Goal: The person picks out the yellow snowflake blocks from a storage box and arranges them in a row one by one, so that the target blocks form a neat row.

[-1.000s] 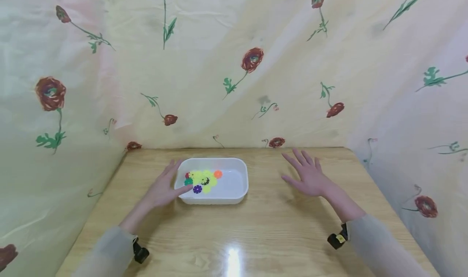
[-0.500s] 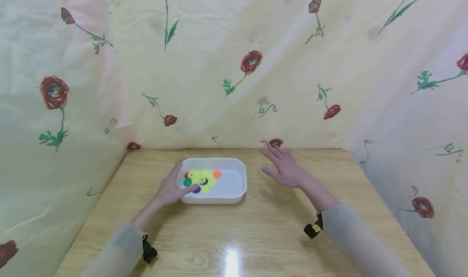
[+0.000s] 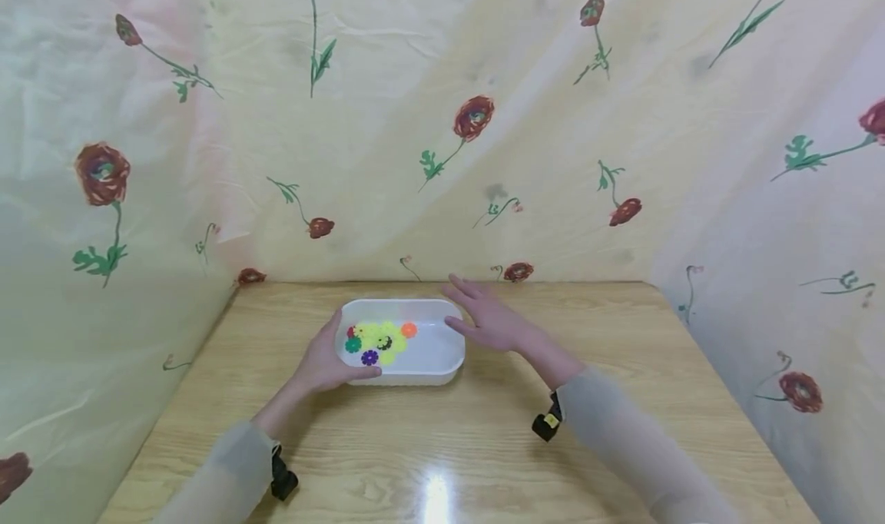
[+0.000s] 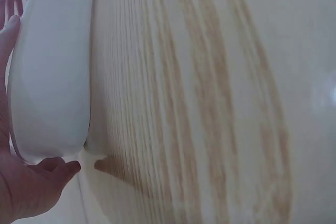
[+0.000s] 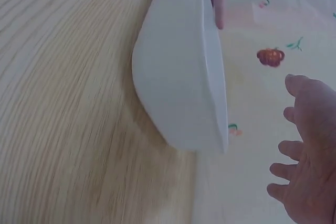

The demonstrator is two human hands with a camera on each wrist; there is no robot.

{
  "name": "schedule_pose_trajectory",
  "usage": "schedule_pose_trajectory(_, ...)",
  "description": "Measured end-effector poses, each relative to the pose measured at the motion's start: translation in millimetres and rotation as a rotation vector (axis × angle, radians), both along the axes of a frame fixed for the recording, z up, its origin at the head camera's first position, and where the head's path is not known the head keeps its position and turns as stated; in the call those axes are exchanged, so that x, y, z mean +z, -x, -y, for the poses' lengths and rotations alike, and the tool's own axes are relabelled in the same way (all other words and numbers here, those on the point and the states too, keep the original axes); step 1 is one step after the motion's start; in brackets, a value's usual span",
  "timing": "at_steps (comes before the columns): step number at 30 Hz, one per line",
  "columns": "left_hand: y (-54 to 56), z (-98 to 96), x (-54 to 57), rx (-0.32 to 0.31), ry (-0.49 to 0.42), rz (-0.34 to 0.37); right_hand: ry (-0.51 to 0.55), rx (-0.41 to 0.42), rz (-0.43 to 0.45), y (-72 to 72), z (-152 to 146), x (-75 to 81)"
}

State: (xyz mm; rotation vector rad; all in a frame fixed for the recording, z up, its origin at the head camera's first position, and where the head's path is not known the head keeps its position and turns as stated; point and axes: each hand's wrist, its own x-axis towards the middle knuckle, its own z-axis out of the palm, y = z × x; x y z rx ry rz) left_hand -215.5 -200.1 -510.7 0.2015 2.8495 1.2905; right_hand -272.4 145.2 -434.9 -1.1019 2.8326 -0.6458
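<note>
The white box (image 3: 415, 379) sits on the wooden table (image 3: 387, 439), slightly to the 11 o'clock side of its middle. At 12 o'clock only a narrow strip of wood separates its far rim from the table's back edge, where the flowered cloth (image 3: 387, 132) rises; at 3 and 6 o'clock the wood runs on much wider.

The left hand (image 3: 328, 363) grips the box's 9 o'clock end, thumb along the near rim and fingers round the end wall. The right hand (image 3: 494, 323) has its fingers and thumb spread, held near the 2 o'clock corner; the right wrist view shows a gap between it and the rim.

Inside, small flower discs (image 3: 373, 333), mostly yellow, gather toward 9 o'clock, with an orange disc (image 3: 409, 329) nearest the middle and a purple disc (image 3: 369, 357) at 8 o'clock. The box floor shows bare toward 3 o'clock.
</note>
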Motion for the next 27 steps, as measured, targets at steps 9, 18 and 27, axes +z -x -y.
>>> schedule_pose_trajectory(9, -4.4, 1.1, -2.6, 0.037, -0.005, 0.001, -0.039, 0.067, -0.014, 6.8, 61.2, -16.2)
schedule_pose_trajectory(18, -1.0, -0.3, -0.1, 0.046, -0.008, 0.022, -0.114, 0.128, 0.013, 11.1, 98.7, -30.2)
schedule_pose_trajectory(27, 0.7, 0.7, -1.2, 0.019, -0.032, -0.014, -0.161, 0.136, 0.085, 8.3, 115.0, -43.6)
